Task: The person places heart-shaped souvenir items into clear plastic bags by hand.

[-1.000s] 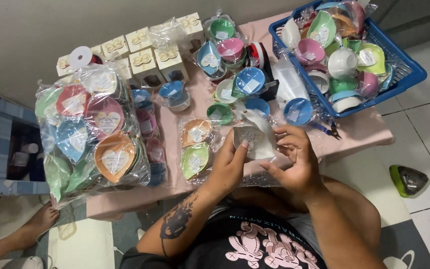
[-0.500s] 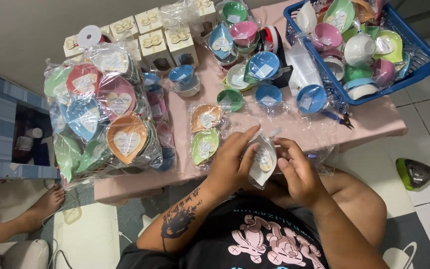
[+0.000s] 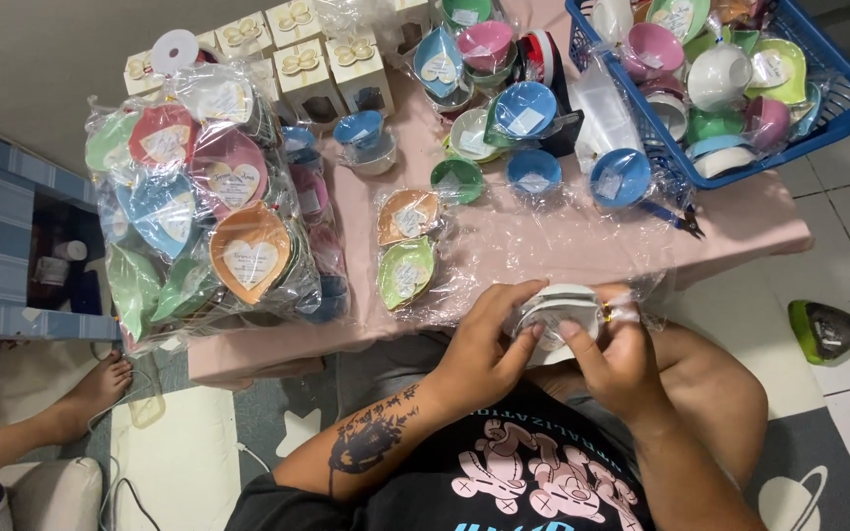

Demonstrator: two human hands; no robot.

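Note:
My left hand (image 3: 484, 344) and my right hand (image 3: 617, 354) both grip a small white cup wrapped in clear plastic (image 3: 555, 313), held over my lap at the near edge of the low pink table (image 3: 563, 236). My fingers pinch the wrap around it from both sides. Just beyond my hands lie an orange leaf dish (image 3: 407, 214) and a green leaf dish (image 3: 405, 271), each in clear wrap.
A large clear bag of heart dishes (image 3: 204, 206) fills the table's left. Small gift boxes (image 3: 332, 64) and blue, pink and green wrapped bowls (image 3: 523, 108) stand at the back. A blue basket (image 3: 843, 108) holds more. Another person's foot (image 3: 95, 388) rests left.
My hands have drawn back from the table toward my lap with the wrapped cup. The camera view has shifted a little lower.

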